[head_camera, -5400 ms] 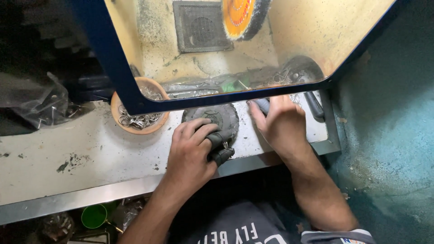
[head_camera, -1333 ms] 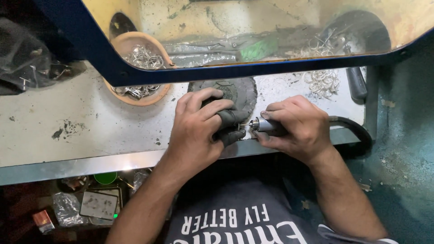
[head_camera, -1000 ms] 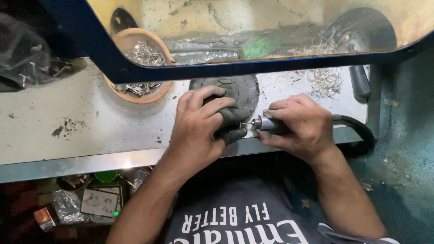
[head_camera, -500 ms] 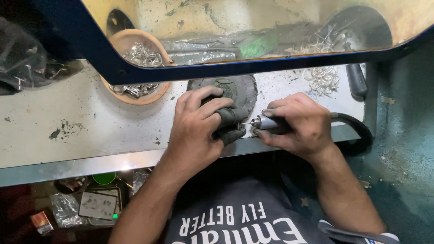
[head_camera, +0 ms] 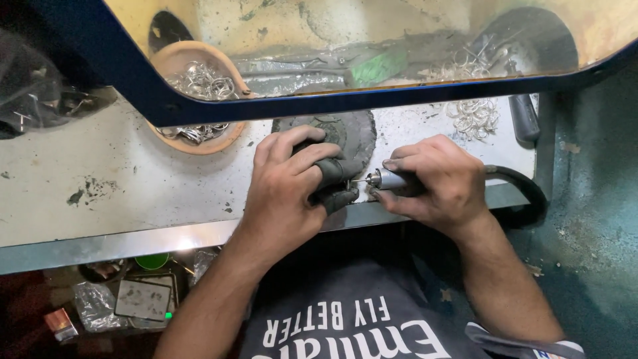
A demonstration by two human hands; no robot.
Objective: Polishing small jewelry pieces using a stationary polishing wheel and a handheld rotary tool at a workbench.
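Note:
My left hand (head_camera: 289,193) is closed around a small piece that is hidden under dark finger covers, resting on a round grey pad (head_camera: 349,129) at the bench's front edge. My right hand (head_camera: 435,183) grips a metal rotary handpiece (head_camera: 389,179), whose thin bit points left and meets the fingertips of my left hand. A black hose (head_camera: 522,189) curves away from the handpiece to the right.
An orange bowl (head_camera: 193,143) of silver rings stands at the back left of the white bench (head_camera: 100,193). More loose silver rings (head_camera: 473,116) lie at the back right. A blue-framed transparent shield (head_camera: 372,93) hangs over the bench. Bags and clutter lie below the bench.
Since the earliest frame my right hand has taken up the handpiece and brought its tip to my left hand. Over the last second both hands stay nearly still.

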